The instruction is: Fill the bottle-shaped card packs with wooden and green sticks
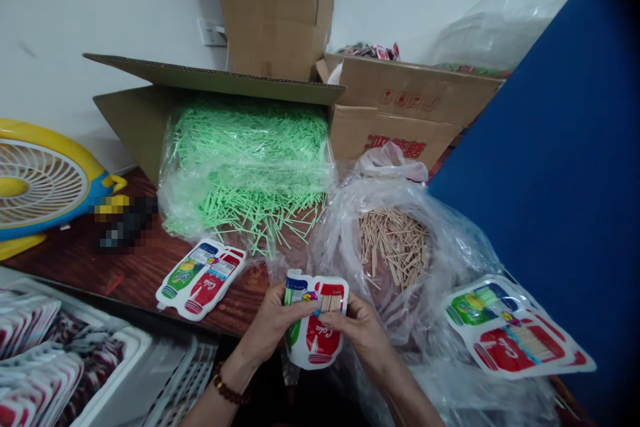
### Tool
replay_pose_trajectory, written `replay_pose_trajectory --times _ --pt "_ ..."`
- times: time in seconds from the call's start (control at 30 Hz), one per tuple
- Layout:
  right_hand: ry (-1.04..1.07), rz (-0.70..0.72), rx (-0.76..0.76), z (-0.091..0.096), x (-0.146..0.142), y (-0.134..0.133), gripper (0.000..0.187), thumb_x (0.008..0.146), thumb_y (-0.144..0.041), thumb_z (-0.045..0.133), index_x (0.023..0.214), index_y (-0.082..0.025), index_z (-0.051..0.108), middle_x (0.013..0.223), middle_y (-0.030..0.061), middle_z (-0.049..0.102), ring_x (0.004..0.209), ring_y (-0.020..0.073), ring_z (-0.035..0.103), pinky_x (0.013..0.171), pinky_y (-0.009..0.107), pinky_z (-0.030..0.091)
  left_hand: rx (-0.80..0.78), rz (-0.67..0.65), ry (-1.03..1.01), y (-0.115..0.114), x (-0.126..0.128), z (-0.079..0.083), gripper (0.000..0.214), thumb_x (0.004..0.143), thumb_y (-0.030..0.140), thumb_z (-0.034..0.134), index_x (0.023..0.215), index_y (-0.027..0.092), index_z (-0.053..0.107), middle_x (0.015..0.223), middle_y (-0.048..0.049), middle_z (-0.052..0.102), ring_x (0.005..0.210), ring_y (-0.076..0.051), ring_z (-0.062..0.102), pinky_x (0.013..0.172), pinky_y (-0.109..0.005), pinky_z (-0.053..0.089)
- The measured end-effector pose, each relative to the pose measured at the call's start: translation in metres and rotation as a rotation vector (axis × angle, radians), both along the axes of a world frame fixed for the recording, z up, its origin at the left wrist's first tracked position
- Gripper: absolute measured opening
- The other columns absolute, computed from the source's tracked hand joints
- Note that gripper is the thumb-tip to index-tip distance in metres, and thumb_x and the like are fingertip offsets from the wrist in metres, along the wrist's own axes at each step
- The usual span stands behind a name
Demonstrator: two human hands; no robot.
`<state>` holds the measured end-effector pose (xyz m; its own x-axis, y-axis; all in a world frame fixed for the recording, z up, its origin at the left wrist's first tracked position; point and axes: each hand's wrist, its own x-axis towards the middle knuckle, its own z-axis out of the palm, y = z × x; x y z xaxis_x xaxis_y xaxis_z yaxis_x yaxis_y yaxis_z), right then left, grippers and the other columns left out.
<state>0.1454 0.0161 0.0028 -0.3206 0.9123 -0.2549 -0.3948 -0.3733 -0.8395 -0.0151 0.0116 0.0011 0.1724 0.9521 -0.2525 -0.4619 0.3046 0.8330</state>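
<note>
Between my two hands is a printed candy packet (320, 347) shaped like two bottles, one green and one red with "Cola" on it. Pale sticks show in its red half and greenish ones in its blue-topped half. My left hand (273, 320) grips its left side, and my right hand (357, 323) its right side, with both thumbs on the front. Beyond it, brown sticks (395, 240) lie in an opened clear plastic bag (345, 213). Bright green sticks (250, 140) spill from another clear bag in a cardboard box. Similar packets lie at left (203, 278) and right (517, 330).
A yellow and blue fan (45, 177) stands at the left. A white crate (120, 373) at lower left holds many packets. Cardboard boxes (275, 13) are at the back, one with red print (400, 127). A blue panel (545, 180) closes off the right side.
</note>
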Motion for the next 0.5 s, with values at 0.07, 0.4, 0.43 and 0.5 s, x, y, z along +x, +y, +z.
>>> replay_pose_trajectory --times 0.07,0.4,0.43,0.5 --pt "-0.005 -0.029 0.021 0.0006 -0.0005 0.0006 0.035 0.061 -0.026 0.082 0.093 -0.02 0.071 0.088 0.003 0.075 0.075 0.0181 0.069 0.074 0.031 0.053 -0.009 0.007 -0.018 -0.0003 -0.0007 0.0001 0.018 0.067 0.016 0.08 0.083 0.013 0.07 0.074 -0.0008 0.076 0.063 -0.012 0.066 0.062 -0.021 0.052" --pt "-0.01 0.016 0.025 0.0008 0.0036 0.0002 0.034 0.064 -0.027 0.08 0.096 -0.018 0.071 0.09 0.0048 0.075 0.076 0.0183 0.068 0.076 0.031 0.052 0.011 0.008 -0.015 -0.0014 -0.0078 0.0004 0.018 0.069 0.014 0.079 0.084 0.015 0.07 0.077 -0.0002 0.076 0.064 -0.012 0.067 0.062 -0.021 0.053" --pt "-0.024 -0.004 0.026 0.0004 0.0032 0.0006 0.035 0.062 -0.027 0.082 0.094 -0.018 0.072 0.087 0.0045 0.075 0.074 0.018 0.068 0.074 0.03 0.052 0.006 0.007 -0.017 -0.0016 -0.0082 0.0 0.019 0.068 0.014 0.079 0.085 0.015 0.07 0.076 0.0003 0.076 0.064 -0.012 0.067 0.062 -0.021 0.053" --pt "-0.061 -0.061 0.046 -0.0009 0.0024 0.0016 0.033 0.057 -0.028 0.084 0.086 -0.017 0.072 0.08 0.0037 0.075 0.07 0.0176 0.067 0.07 0.029 0.052 -0.009 0.001 -0.02 -0.0017 -0.0091 0.0001 0.023 0.067 0.015 0.08 0.087 0.016 0.069 0.077 0.0011 0.076 0.064 -0.012 0.067 0.062 -0.021 0.053"
